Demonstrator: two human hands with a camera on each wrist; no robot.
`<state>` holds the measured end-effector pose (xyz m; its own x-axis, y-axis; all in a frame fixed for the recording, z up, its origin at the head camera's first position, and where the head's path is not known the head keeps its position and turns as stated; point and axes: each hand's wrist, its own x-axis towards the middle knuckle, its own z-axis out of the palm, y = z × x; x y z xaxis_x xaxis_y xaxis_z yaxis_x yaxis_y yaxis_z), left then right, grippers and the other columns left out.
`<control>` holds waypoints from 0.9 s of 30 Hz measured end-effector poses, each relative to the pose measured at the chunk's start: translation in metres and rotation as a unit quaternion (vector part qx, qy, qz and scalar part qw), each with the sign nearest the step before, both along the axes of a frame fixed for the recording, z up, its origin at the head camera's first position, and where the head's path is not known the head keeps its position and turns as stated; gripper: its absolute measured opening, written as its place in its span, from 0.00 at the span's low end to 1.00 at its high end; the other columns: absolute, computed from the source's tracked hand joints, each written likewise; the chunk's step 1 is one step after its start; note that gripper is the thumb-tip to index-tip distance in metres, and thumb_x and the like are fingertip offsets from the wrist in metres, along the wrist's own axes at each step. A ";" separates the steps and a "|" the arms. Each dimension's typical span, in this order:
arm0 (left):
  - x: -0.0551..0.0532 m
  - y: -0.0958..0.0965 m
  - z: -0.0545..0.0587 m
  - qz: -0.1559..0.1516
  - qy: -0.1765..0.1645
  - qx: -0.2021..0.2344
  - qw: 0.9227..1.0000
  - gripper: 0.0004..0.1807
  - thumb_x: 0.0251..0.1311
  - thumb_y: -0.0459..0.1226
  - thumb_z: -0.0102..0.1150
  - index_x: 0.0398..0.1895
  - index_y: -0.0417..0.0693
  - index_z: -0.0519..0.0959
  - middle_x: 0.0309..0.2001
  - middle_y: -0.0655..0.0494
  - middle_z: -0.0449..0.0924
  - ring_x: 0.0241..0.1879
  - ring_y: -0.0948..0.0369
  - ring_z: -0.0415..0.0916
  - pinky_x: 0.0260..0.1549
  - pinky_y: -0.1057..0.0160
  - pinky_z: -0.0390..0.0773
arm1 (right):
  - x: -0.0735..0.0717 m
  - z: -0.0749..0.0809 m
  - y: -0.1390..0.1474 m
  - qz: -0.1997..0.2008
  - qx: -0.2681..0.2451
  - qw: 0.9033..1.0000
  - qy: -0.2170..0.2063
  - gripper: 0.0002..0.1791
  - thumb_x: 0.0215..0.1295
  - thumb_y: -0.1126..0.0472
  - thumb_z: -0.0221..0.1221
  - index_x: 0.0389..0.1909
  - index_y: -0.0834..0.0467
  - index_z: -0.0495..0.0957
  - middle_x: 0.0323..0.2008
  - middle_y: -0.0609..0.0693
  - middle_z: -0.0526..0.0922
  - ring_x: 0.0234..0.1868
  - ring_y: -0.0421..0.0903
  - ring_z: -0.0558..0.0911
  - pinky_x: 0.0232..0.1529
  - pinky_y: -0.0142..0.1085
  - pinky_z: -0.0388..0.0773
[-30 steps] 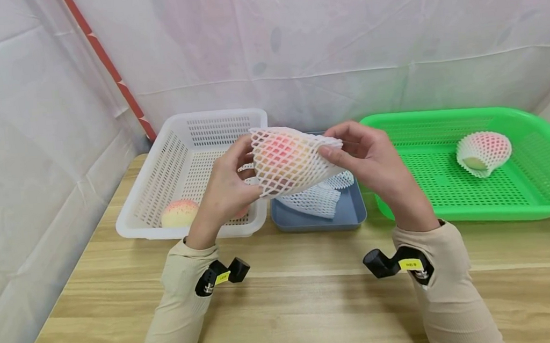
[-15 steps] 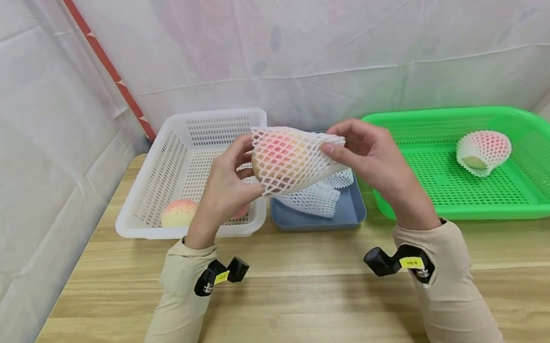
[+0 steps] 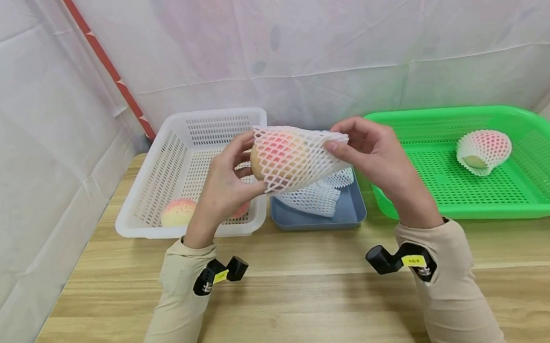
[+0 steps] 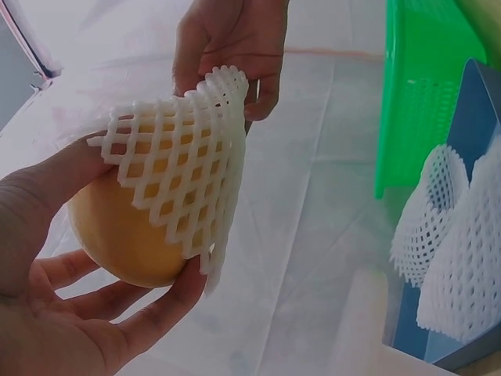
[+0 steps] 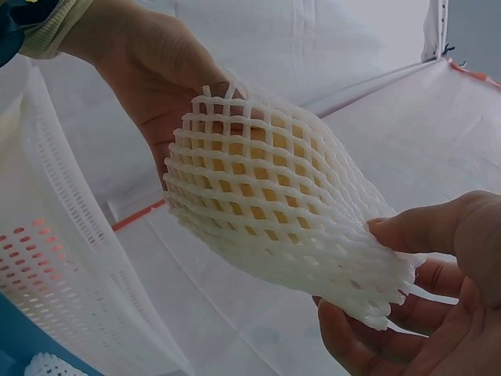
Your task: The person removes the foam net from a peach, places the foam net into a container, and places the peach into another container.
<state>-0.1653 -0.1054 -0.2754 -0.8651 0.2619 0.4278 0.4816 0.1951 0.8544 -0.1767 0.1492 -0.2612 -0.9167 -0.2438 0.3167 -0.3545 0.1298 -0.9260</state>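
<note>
A peach, pink and yellow, sits partway inside a white foam fruit net, held up over the blue tray. My left hand grips the peach at its bare end, thumb and fingers around it and over the net's open edge. The net's narrow end is pinched between thumb and fingers of my right hand. In the right wrist view the net covers most of the peach and tapers, bunched, toward the right fingertips.
A white basket at left holds loose peaches. The blue tray in the middle holds several foam nets. At right, a green basket contains one netted peach. A white curtain hangs behind.
The right hand has pulled the net's narrow end slightly right and up. The net's open edge has slid right, baring more of the peach beside the left fingers.
</note>
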 end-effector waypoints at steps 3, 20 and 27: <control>0.000 -0.001 0.001 0.006 -0.006 -0.004 1.000 0.41 0.42 0.18 0.64 0.66 0.37 0.65 0.59 0.41 0.71 0.56 0.52 0.73 0.52 0.63 0.78 | -0.001 0.000 0.001 -0.005 0.008 1.000 -0.001 0.08 0.64 0.62 0.62 0.42 0.58 0.79 0.36 0.49 0.83 0.36 0.45 0.82 0.37 0.31 0.78; 0.001 -0.007 0.006 0.029 -0.008 -0.006 1.000 0.41 0.42 0.19 0.68 0.65 0.40 0.67 0.58 0.44 0.71 0.56 0.54 0.73 0.49 0.62 0.79 | -0.001 -0.001 0.003 -0.012 0.011 1.000 -0.005 0.10 0.64 0.60 0.62 0.43 0.59 0.79 0.36 0.49 0.84 0.37 0.46 0.81 0.38 0.31 0.78; 0.002 -0.008 0.008 0.025 -0.019 0.007 0.999 0.41 0.43 0.20 0.69 0.65 0.40 0.68 0.58 0.44 0.71 0.52 0.52 0.75 0.49 0.61 0.80 | -0.002 -0.001 0.004 -0.012 0.004 1.000 -0.008 0.10 0.64 0.60 0.63 0.43 0.60 0.79 0.36 0.49 0.84 0.37 0.46 0.81 0.38 0.31 0.78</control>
